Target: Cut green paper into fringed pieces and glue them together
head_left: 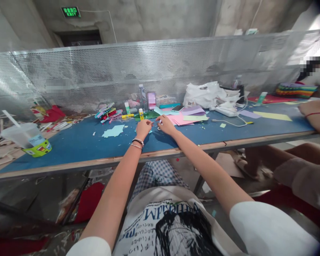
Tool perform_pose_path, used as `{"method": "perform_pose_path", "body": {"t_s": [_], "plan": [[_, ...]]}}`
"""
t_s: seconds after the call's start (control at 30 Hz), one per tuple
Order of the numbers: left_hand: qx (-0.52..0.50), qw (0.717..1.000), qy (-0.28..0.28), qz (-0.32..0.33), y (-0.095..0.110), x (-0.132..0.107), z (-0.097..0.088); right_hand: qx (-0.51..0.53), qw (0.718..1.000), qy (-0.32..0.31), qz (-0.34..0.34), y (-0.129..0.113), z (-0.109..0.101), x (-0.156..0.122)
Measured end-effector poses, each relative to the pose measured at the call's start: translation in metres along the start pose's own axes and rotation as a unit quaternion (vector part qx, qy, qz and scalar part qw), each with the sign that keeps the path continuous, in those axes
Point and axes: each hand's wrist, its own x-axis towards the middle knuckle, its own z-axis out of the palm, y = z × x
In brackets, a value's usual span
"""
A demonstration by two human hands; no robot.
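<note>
My left hand [144, 128] is over the blue tabletop, its thumb and fingers pinched together. Whatever it pinches is too small to name. Close beside it, my right hand [166, 125] has bent fingers pointing toward the left one; its fingertips are near a small pale piece I cannot make out. Just behind the left hand stands a yellow glue stick [141, 113]. A light blue sheet of paper [113, 131] with an uneven edge lies to the left. Behind my right hand spread pink paper sheets [180, 119], with a purple sheet [194, 111] and dark green paper [149, 115] around them.
A plastic cup with a straw [22, 137] stands at the left edge. White plastic bags [201, 95] and a white cable [230, 122] lie right of centre. A phone [151, 100] leans near the perforated metal screen [162, 67]. Another person's arm [316, 106] rests at the far right.
</note>
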Motion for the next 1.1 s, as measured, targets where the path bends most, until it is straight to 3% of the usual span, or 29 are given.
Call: {"method": "perform_pose_path", "body": {"t_s": [0.13, 0.27, 0.73, 1.1], "plan": [[0.032, 0.996, -0.017, 0.083, 0.002, -0.002, 0.001, 0.008, 1.0, 0.0, -0.021, -0.002, -0.001, 0.001], [0.051, 0.992, -0.032, 0.108, 0.001, -0.002, 0.002, 0.015, 0.999, 0.019, -0.029, -0.003, -0.003, 0.001], [0.047, 0.993, -0.034, 0.106, 0.0, -0.002, 0.003, 0.007, 0.998, 0.022, -0.053, -0.002, -0.003, 0.001], [-0.174, 0.983, -0.045, 0.021, -0.004, 0.01, 0.012, 0.004, 0.999, 0.004, -0.038, -0.001, -0.003, 0.0]]}}
